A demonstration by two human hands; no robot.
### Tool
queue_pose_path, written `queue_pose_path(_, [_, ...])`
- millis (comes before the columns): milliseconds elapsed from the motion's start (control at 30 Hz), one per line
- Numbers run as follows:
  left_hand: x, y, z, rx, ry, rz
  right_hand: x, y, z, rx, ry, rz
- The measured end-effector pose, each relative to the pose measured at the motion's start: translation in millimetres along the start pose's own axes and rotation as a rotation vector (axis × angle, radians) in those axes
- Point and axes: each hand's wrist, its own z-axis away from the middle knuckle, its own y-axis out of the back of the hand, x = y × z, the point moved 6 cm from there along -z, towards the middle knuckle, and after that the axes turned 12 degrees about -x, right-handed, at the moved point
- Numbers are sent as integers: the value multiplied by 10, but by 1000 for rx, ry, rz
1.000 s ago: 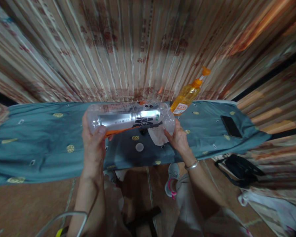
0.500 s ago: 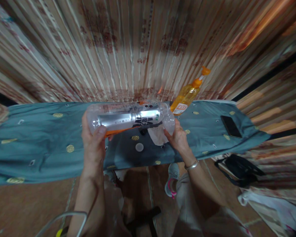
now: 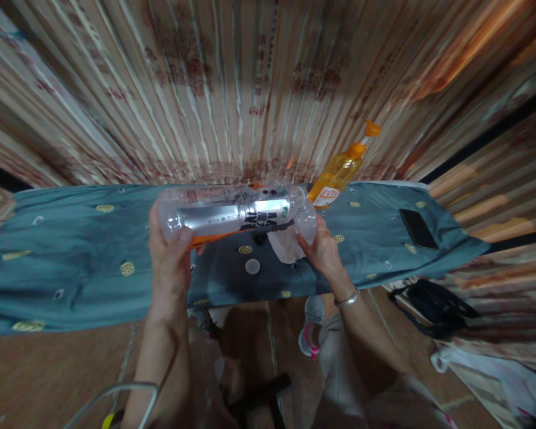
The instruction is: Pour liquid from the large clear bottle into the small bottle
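Bottle point(image 3: 232, 213) is held level at frame centre above the surface point(image 3: 71, 262), long axis left-right: base gripped by left hand point(image 3: 172, 259), neck end pinched by right hand point(image 3: 324, 250).

So I've got this clear plastic bottle point(image 3: 232, 214) held sideways above the table, basically level. It looks empty, with a silver and black label plus an orange strip along its underside.

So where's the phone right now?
The phone lies flat on the blue cloth at the far right, right of the orange bottle, away from both hands.
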Motion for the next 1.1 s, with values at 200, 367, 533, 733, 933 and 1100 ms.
queue_pose_path(200, [7, -14, 2, -25, -22, -37, -3, -3, 3, -3, 9, 6])
queue_pose_path(367, [16, -24, 2, -46, -34, -53, -2, -2, 9, 1, 11, 9])
queue_pose_path(533, [11, -23, -9, -50, -43, -23, 6, -7, 8, -14, 5, 12])
queue_pose_path(733, [5, -10, 1, 3, 1, 3, 10, -10, 10, -8, -3, 19])
queue_pose_path(933, [12, -14, 5, -2, -4, -1, 8, -15, 10, -5, -2, 29])
queue_pose_path(1100, [-12, 12, 0, -7, -14, 2, 10, -11, 4, 1, -3, 15])
